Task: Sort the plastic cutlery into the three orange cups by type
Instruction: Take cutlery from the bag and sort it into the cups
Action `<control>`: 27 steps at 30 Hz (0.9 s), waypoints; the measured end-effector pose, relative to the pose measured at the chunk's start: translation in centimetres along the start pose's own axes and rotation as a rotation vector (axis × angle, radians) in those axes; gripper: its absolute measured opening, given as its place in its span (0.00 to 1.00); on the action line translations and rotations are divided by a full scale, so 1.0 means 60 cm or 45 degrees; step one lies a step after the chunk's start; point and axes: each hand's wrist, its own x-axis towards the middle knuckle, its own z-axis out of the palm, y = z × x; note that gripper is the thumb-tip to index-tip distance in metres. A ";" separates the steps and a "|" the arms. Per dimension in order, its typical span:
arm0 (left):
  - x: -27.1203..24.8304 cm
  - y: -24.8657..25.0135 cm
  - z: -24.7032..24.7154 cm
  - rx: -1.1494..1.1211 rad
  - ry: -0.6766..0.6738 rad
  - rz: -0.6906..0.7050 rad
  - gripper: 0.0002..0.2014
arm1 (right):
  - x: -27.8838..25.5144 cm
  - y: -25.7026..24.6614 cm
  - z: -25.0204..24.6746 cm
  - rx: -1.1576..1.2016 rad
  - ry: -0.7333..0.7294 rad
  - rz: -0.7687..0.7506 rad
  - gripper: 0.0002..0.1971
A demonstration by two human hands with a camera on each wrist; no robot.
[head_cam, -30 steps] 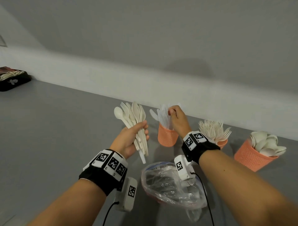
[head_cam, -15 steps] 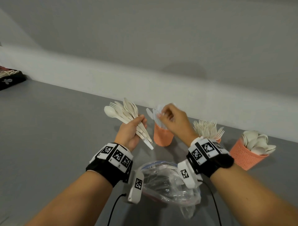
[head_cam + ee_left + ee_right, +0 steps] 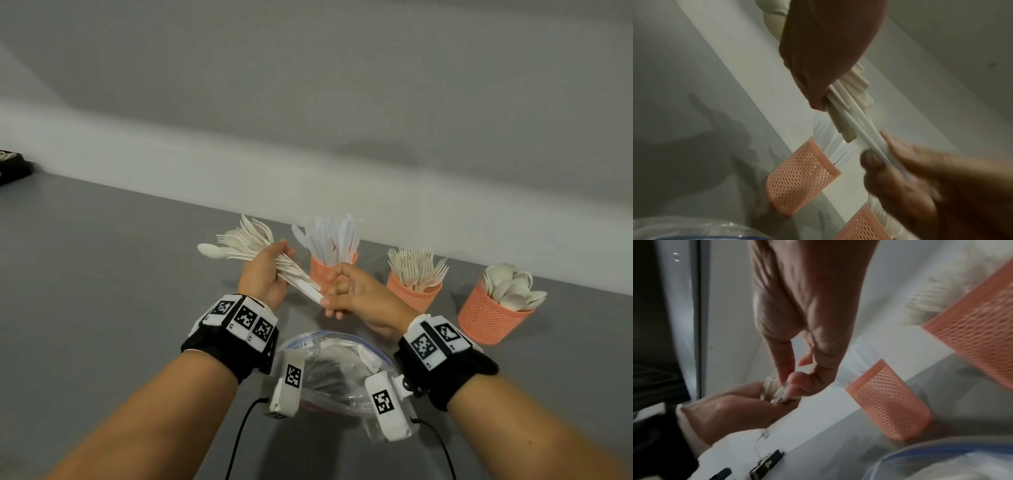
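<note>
My left hand [image 3: 265, 274] grips a bundle of mixed white plastic cutlery [image 3: 246, 241], heads fanned up and left, handles pointing down right. My right hand [image 3: 342, 294] pinches the end of one white handle [image 3: 869, 138] sticking out of that bundle, between thumb and fingers. Behind the hands stand three orange mesh cups in a row: the cup of knives [image 3: 322, 270], the cup of forks [image 3: 411, 291] and the cup of spoons [image 3: 486, 318]. In the right wrist view the fingertips [image 3: 795, 382] close on the handle ends [image 3: 777, 391].
A clear plastic zip bag [image 3: 329, 370] lies on the grey table [image 3: 102, 291] just in front of my wrists. A dark object [image 3: 12, 168] sits at the far left edge. A pale wall runs behind the cups.
My right hand left the knife cup and came back to the bundle, taking hold of a handle end. The left hand tilted the bundle so the handles point towards the right hand.
</note>
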 end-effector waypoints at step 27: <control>0.019 -0.007 -0.023 0.023 0.311 0.132 0.19 | -0.027 0.008 -0.048 -0.233 -0.435 0.407 0.07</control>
